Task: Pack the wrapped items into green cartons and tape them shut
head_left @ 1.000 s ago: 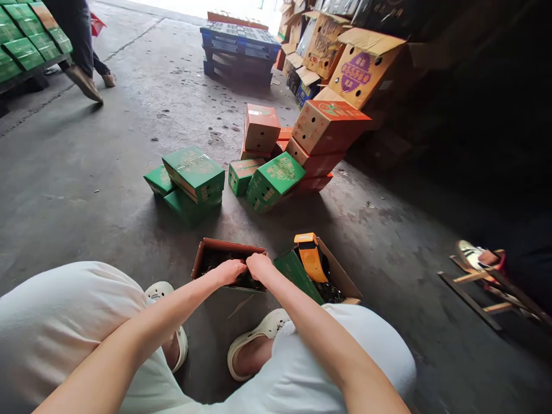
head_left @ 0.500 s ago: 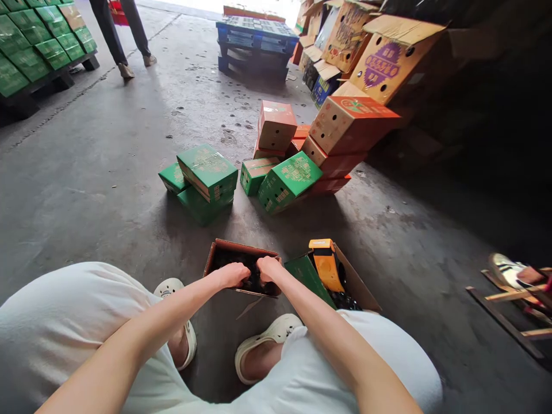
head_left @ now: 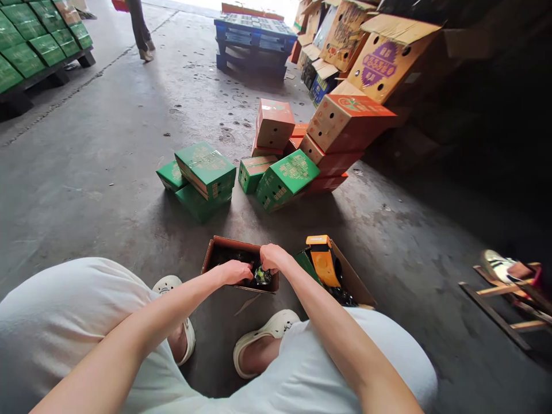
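1. Here, a shiny, green-flecked, plastic-looking bundle (head_left: 263, 276) shows inside the open rectangular brown cardboard box (head_left: 207, 256)
2. Hands apart: right hand (head_left: 273, 257) touching it, left hand (head_left: 236, 272) near; I can't tell either's grip

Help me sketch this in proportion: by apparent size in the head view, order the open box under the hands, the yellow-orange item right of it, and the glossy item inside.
1. Open box
2. Yellow-orange item
3. Glossy item, perhaps partly hidden

Light enters at top centre, overexposed to white, and lays a pale sheen on the floor (head_left: 107, 138). Deep shadow fills the right; boxes (head_left: 375, 68) at upper right appear stretched.
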Demonstrator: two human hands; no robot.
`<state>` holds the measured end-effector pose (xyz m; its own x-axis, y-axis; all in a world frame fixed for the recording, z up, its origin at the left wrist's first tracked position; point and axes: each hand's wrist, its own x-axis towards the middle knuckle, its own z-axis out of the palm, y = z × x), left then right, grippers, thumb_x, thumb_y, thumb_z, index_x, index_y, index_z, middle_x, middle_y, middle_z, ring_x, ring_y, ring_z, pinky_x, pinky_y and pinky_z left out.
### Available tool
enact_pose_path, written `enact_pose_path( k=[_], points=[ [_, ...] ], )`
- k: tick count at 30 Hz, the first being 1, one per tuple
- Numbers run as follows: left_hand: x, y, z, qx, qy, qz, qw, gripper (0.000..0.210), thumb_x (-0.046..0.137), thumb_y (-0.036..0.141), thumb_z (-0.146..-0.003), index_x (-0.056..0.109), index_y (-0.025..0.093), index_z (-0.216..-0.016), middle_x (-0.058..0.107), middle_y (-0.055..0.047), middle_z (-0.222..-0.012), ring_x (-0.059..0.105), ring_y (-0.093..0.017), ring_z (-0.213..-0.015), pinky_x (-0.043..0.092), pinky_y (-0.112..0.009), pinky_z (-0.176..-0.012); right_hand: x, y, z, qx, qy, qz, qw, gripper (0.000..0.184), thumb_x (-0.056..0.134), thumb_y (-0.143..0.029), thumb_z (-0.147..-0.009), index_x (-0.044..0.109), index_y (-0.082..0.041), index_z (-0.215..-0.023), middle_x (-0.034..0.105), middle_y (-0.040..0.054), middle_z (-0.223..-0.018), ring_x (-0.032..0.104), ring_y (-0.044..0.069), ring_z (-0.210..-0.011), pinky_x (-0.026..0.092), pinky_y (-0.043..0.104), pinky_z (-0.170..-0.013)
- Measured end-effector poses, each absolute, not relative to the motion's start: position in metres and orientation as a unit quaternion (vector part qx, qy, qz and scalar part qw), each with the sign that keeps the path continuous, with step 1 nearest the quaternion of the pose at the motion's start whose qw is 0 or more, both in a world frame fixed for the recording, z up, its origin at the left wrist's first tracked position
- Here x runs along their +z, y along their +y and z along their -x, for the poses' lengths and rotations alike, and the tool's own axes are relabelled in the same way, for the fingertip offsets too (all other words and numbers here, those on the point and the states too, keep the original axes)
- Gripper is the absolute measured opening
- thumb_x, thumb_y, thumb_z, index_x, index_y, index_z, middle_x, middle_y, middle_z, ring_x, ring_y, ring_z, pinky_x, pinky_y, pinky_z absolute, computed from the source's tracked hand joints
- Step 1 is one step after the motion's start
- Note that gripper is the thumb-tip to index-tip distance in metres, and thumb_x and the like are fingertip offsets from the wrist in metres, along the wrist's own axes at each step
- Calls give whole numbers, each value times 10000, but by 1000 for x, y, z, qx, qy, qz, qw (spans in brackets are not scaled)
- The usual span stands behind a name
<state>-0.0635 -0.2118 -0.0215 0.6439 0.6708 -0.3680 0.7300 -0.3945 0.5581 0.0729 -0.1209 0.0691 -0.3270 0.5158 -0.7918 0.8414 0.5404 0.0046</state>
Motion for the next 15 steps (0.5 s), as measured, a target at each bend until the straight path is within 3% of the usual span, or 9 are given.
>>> enact_pose_path(
  k=[6,11,15],
  points=[
    [-15,-197,82,-56,450,-822,344,174,660,198,-906,776,222,-1033,717,-65,-1130,688,-225,-1004,548,-303,-922,68,-120,-82,-186,806,-432,358,351,709,-71,-807,797,-127,-1142,802,174,-1080,762,276,-1068,564,271,-882],
    [-5,-183,111,-100,469,-817,321,197,670,157,-858,800,172,-1004,742,-96,-1070,697,-245,-946,547,-313,-836,57,-116,-80,-229,807,-386,384,282,757,-80,-758,825,-142,-1024,823,98,-914,792,242,-890,595,259,-796],
    [-9,-192,102,-110,473,-809,332,216,662,161,-863,812,190,-1015,774,-80,-1071,706,-226,-949,540,-282,-814,36,-134,-75,-233,820,-374,366,273,796,-34,-678,832,-148,-923,821,115,-931,786,299,-957,614,315,-839]
  ],
)
